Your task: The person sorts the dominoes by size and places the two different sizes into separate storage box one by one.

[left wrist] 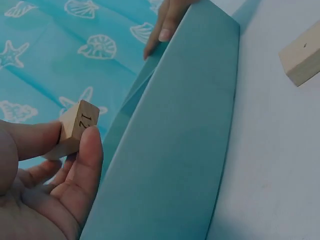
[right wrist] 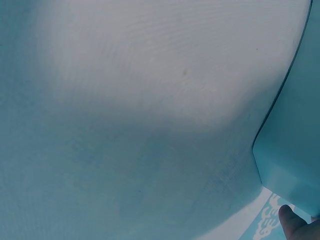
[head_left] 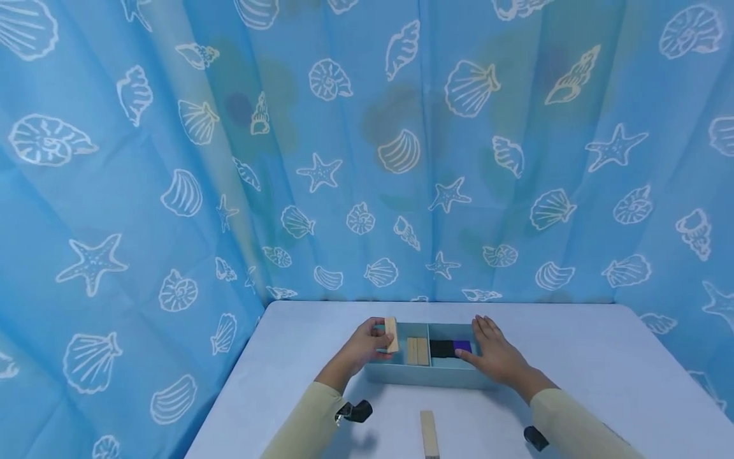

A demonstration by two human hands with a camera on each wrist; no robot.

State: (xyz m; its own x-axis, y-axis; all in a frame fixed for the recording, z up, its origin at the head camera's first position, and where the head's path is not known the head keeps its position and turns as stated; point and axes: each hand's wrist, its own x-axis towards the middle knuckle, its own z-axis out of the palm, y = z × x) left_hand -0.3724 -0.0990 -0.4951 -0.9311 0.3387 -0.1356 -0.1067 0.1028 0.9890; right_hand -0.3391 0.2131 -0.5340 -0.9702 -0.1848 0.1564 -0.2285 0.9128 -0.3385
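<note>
A wooden block with "12" marked on its end is pinched between the thumb and fingers of my left hand, above the left end of a light blue divided box. In the left wrist view the same block is held beside the box wall. My right hand rests at the box's right end, fingers extended along the rim and thumb over the near side. Inside the box, wooden blocks lie left of the divider, with black and purple pieces to its right.
Another wooden block lies on the white table, in front of the box near the lower edge of the head view. A blue shell-patterned curtain hangs behind the table and along its left side.
</note>
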